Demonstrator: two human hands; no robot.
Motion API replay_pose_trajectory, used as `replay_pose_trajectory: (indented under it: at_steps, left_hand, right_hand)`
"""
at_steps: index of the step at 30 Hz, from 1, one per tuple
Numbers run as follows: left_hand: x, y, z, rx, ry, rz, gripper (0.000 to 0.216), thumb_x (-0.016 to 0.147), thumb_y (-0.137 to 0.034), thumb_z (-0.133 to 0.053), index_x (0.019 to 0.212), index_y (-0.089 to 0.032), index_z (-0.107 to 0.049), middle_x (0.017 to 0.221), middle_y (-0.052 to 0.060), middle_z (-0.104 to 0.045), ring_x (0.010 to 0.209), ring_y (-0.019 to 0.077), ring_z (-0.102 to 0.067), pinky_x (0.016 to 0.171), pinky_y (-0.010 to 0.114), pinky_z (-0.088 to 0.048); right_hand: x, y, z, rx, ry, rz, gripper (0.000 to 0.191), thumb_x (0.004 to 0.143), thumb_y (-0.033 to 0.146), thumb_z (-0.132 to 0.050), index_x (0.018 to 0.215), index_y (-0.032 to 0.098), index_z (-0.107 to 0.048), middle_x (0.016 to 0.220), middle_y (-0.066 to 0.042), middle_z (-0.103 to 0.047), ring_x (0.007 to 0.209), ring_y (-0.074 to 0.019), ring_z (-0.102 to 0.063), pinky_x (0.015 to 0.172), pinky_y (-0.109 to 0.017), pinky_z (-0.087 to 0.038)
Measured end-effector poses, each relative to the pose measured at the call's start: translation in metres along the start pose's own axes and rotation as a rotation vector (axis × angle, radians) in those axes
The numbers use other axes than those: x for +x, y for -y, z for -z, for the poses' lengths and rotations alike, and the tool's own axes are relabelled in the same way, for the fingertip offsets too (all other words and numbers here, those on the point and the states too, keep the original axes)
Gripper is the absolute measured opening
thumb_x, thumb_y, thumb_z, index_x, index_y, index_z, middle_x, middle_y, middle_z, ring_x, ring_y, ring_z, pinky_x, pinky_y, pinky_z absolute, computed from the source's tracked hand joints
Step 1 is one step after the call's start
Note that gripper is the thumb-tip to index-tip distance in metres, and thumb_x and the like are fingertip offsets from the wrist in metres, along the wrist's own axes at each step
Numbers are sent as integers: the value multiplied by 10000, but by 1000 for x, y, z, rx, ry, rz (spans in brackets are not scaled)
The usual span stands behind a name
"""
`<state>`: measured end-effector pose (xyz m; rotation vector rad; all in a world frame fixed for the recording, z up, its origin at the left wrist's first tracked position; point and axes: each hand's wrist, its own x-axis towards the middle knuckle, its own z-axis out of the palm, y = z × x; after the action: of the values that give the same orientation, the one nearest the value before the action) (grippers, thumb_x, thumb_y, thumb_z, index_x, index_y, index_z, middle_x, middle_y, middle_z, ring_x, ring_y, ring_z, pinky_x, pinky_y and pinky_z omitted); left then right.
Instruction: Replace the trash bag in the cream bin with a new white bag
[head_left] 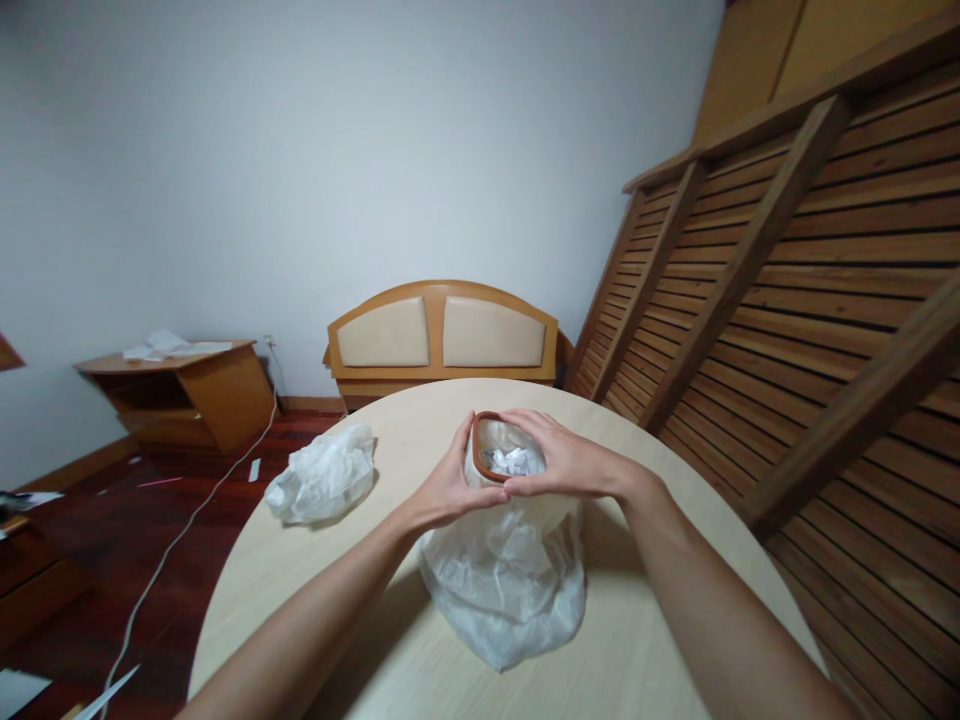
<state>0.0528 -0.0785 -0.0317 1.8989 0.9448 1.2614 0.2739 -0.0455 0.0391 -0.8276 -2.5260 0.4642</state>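
A small bin with a brown rim [480,428] stands on the round pale wooden table [645,640], lined with a white plastic bag [506,575] that hangs loosely down its outside. Crumpled white paper lies inside the bin. My left hand [448,488] grips the rim and bag on the left side, fingers curled. My right hand [564,462] curls over the rim from the right, thumb pressed at the near edge. The thumbs nearly meet at the front of the rim.
A second crumpled white plastic bag [322,478] lies on the table to the left. Behind the table stand a wooden headboard [442,335], a slatted bed frame [787,300] leaning at the right, and a low cabinet [180,390] at the left. A white cable [180,545] crosses the dark floor.
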Motion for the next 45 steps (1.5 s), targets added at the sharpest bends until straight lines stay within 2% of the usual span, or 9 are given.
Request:
replay_pose_trajectory:
  at_steps: [5,11,14,19,24,32,40,42,45]
  left_hand:
    - [-9,20,-1,-186,-27,-51,1341,605,-685,-832,1589,-217,-51,1629,204,-242,1503,369,-277,1236,534,-213]
    - [-23,44,-7,-160,-109,-95,1270,603,-668,-839,1550,-142,-176,1605,230,-262,1501,398,-257,1247,548,-160]
    - [-30,52,-12,-187,-80,-48,1226,628,-637,-841,1546,-156,-186,1578,229,-323,1471,401,-317,1226,576,-204]
    - [-31,50,-14,-198,-24,18,1180,622,-630,-850,1528,-180,-242,1502,221,-457,1391,403,-440,1166,599,-306]
    - [-31,43,-12,-164,-33,-14,1084,654,-580,-850,1492,-166,-301,1473,212,-493,1358,388,-474,1180,598,-278]
    - [-31,40,-10,-125,-40,-40,1046,668,-556,-846,1479,-162,-317,1464,200,-491,1363,381,-465,1182,579,-286]
    - [-32,39,-10,-94,-65,-32,1048,652,-580,-849,1475,-180,-338,1459,185,-481,1372,373,-449,1196,580,-264]
    - [-32,40,-8,-81,-72,-52,1127,634,-610,-848,1506,-180,-278,1488,193,-436,1404,374,-411,1211,574,-242]
    - [-31,42,-5,-73,-100,-98,1343,579,-699,-835,1562,-205,-65,1587,215,-258,1486,386,-281,1230,563,-204]
  right_hand:
    - [-2,5,1,-22,45,-36,1119,663,699,-777,1538,139,-360,1577,-210,-369,1467,-378,-328,1214,-569,-272]
    - [-5,-5,-4,-22,43,-44,1113,657,728,-764,1536,167,-374,1560,-198,-389,1464,-388,-330,1205,-588,-289]
    - [-4,-7,-6,-23,44,-32,1124,641,735,-771,1531,169,-384,1545,-199,-405,1449,-384,-352,1199,-589,-296]
    - [-3,-8,-8,-55,40,-39,1149,631,751,-767,1535,158,-380,1557,-214,-379,1455,-400,-334,1199,-599,-286]
    - [-3,-7,-10,-37,24,11,1085,662,734,-756,1524,177,-403,1543,-201,-398,1440,-397,-353,1196,-601,-289]
    - [-2,3,-6,-41,50,-13,1059,670,688,-774,1506,144,-418,1503,-206,-421,1417,-390,-374,1195,-595,-297]
    - [-1,-4,-9,3,28,44,1035,678,677,-779,1509,177,-417,1503,-198,-420,1424,-380,-369,1193,-605,-288]
    - [0,-5,-9,2,37,27,1052,677,679,-780,1513,160,-410,1516,-205,-403,1435,-377,-354,1204,-589,-279]
    - [0,-4,-9,5,52,-2,1073,667,691,-782,1514,145,-411,1535,-210,-380,1451,-382,-330,1212,-582,-268]
